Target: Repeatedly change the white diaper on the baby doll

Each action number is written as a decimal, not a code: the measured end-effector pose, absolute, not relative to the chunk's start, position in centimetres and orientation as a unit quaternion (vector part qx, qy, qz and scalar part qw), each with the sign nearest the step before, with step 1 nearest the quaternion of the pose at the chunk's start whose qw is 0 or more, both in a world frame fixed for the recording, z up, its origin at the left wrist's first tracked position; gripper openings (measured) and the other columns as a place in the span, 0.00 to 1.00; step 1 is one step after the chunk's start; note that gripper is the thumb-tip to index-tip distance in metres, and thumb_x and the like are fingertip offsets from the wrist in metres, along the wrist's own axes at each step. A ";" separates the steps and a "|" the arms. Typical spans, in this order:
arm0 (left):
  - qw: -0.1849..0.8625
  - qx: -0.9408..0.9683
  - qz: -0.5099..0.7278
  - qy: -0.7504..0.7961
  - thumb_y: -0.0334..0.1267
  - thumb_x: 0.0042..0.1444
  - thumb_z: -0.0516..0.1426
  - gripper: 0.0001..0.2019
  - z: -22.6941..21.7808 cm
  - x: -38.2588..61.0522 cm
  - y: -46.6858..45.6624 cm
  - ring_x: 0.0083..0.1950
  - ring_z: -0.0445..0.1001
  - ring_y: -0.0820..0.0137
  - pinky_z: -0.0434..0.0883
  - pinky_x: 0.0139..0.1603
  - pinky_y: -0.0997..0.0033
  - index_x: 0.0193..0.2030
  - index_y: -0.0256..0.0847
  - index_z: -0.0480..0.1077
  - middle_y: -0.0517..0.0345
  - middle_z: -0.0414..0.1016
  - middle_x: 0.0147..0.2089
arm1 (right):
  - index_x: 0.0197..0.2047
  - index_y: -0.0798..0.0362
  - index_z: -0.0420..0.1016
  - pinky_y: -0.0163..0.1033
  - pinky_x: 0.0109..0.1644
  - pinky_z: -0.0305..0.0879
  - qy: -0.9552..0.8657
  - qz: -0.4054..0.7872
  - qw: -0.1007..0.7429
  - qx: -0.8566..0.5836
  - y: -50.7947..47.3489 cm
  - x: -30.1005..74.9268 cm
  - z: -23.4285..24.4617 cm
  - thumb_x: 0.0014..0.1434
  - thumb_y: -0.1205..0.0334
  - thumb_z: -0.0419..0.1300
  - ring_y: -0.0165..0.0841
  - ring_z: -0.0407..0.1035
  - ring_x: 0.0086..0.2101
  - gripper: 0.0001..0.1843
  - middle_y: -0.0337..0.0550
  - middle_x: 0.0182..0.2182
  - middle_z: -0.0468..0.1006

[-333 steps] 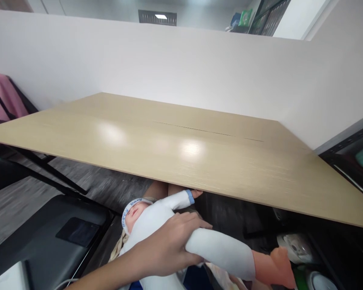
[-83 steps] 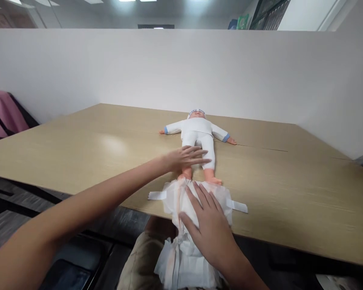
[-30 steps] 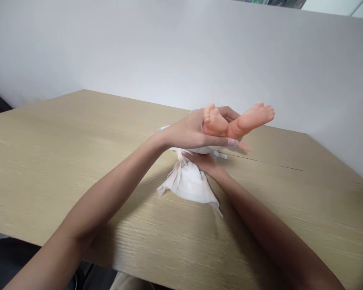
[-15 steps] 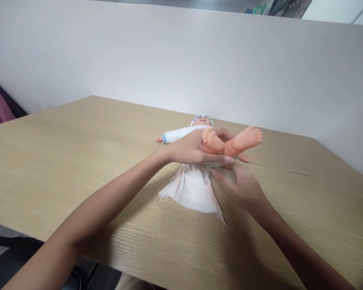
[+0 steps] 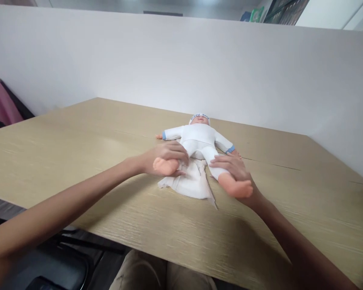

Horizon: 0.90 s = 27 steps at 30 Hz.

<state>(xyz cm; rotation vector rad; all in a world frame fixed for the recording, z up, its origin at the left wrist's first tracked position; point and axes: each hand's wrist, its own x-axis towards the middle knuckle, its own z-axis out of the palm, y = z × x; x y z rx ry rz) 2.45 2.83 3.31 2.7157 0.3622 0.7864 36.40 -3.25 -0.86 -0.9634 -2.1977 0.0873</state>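
A baby doll (image 5: 199, 139) in a white suit and cap lies on its back in the middle of a wooden table (image 5: 78, 149), head away from me. A white diaper (image 5: 190, 183) is spread under its hips and between its legs. My left hand (image 5: 161, 155) is closed round the doll's left-side leg just above the bare foot. My right hand (image 5: 234, 169) grips the other leg, whose foot points toward me. The legs are held apart over the diaper.
A white partition wall (image 5: 199, 68) runs along the far and right edges of the table. Something pink (image 5: 0, 106) shows at the far left beyond the table. My lap is visible below the near edge.
Half a second ago my left hand held both doll legs raised together. Now the legs are lowered and spread, one in each hand, and the doll lies on the diaper.
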 end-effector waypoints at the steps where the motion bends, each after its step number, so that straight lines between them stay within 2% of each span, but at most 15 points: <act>1: 0.136 0.949 0.259 0.119 0.45 0.68 0.67 0.13 2.5 1.5 2.9 0.65 0.79 0.51 0.74 0.70 0.44 0.56 0.48 0.81 0.49 0.86 0.59 | 0.57 0.42 0.85 0.61 0.76 0.66 -0.867 0.019 0.352 -0.353 -3.4 37.1 -1.6 0.75 0.62 0.56 0.50 0.79 0.62 0.17 0.45 0.58 0.87; 3: 0.136 0.957 0.231 0.112 0.42 0.69 0.65 0.16 0.9 -0.2 2.9 0.72 0.75 0.49 0.73 0.73 0.43 0.62 0.49 0.80 0.48 0.83 0.66 | 0.56 0.42 0.85 0.62 0.78 0.63 -0.897 -0.030 0.316 -0.309 -3.6 38.0 -3.0 0.77 0.65 0.52 0.46 0.78 0.64 0.20 0.44 0.59 0.87; 7: 0.138 0.965 0.198 0.104 0.36 0.65 0.66 0.28 -1.5 -1.6 2.9 0.80 0.66 0.46 0.72 0.75 0.38 0.71 0.51 0.74 0.46 0.76 0.74 | 0.57 0.44 0.82 0.60 0.78 0.64 -0.917 -0.092 0.251 -0.294 -3.8 38.4 -4.4 0.76 0.71 0.51 0.43 0.73 0.69 0.21 0.47 0.62 0.85; 11: 0.134 0.968 0.181 0.113 0.25 0.55 0.65 0.39 -2.5 -1.7 2.9 0.82 0.62 0.45 0.71 0.76 0.35 0.74 0.51 0.71 0.48 0.73 0.78 | 0.60 0.45 0.81 0.63 0.79 0.63 -0.920 -0.086 0.227 -0.308 -4.2 37.9 -4.2 0.69 0.78 0.51 0.44 0.71 0.70 0.27 0.49 0.64 0.83; 15: 0.134 0.968 0.178 0.111 0.22 0.52 0.64 0.42 -2.6 -1.8 2.9 0.83 0.62 0.44 0.71 0.77 0.34 0.74 0.52 0.70 0.48 0.72 0.78 | 0.62 0.46 0.80 0.65 0.79 0.63 -0.921 -0.052 0.220 -0.318 -4.7 37.6 -4.0 0.60 0.82 0.51 0.45 0.69 0.72 0.35 0.50 0.66 0.80; 17: 0.135 0.969 0.175 0.112 0.21 0.51 0.63 0.43 -2.5 -1.9 2.9 0.83 0.62 0.44 0.71 0.77 0.34 0.75 0.51 0.70 0.48 0.72 0.78 | 0.64 0.46 0.80 0.65 0.78 0.64 -0.921 -0.017 0.222 -0.321 -4.9 37.7 -3.9 0.61 0.82 0.51 0.45 0.68 0.73 0.36 0.51 0.68 0.79; 22: 0.134 0.971 0.164 0.107 0.17 0.49 0.61 0.45 -2.4 -1.8 2.3 0.84 0.59 0.46 0.71 0.77 0.35 0.75 0.51 0.70 0.48 0.70 0.79 | 0.71 0.44 0.76 0.66 0.78 0.63 -0.902 0.072 0.235 -0.356 -6.0 37.2 -2.4 0.72 0.74 0.48 0.44 0.70 0.71 0.32 0.48 0.68 0.79; 23: 0.129 0.973 0.158 0.108 0.16 0.50 0.60 0.46 -2.3 -1.8 2.1 0.85 0.58 0.46 0.71 0.77 0.35 0.75 0.51 0.70 0.48 0.70 0.80 | 0.72 0.43 0.75 0.68 0.79 0.62 -0.898 0.071 0.227 -0.370 -6.5 36.8 -2.0 0.74 0.70 0.50 0.45 0.70 0.71 0.29 0.49 0.68 0.79; 25: 0.117 0.976 0.144 0.113 0.15 0.52 0.58 0.45 -2.2 -1.7 1.9 0.86 0.57 0.47 0.70 0.78 0.36 0.76 0.52 0.69 0.48 0.68 0.81 | 0.73 0.45 0.74 0.72 0.78 0.60 -0.896 0.037 0.201 -0.395 -7.5 35.5 -1.7 0.77 0.56 0.58 0.52 0.69 0.71 0.25 0.53 0.69 0.79; 27: 0.114 0.977 0.136 0.121 0.16 0.55 0.58 0.43 -2.1 -1.8 1.8 0.86 0.57 0.48 0.69 0.79 0.37 0.76 0.52 0.70 0.49 0.68 0.81 | 0.73 0.48 0.75 0.75 0.77 0.61 -0.894 -0.021 0.180 -0.410 -8.5 34.0 -1.9 0.72 0.43 0.66 0.60 0.68 0.71 0.33 0.59 0.68 0.78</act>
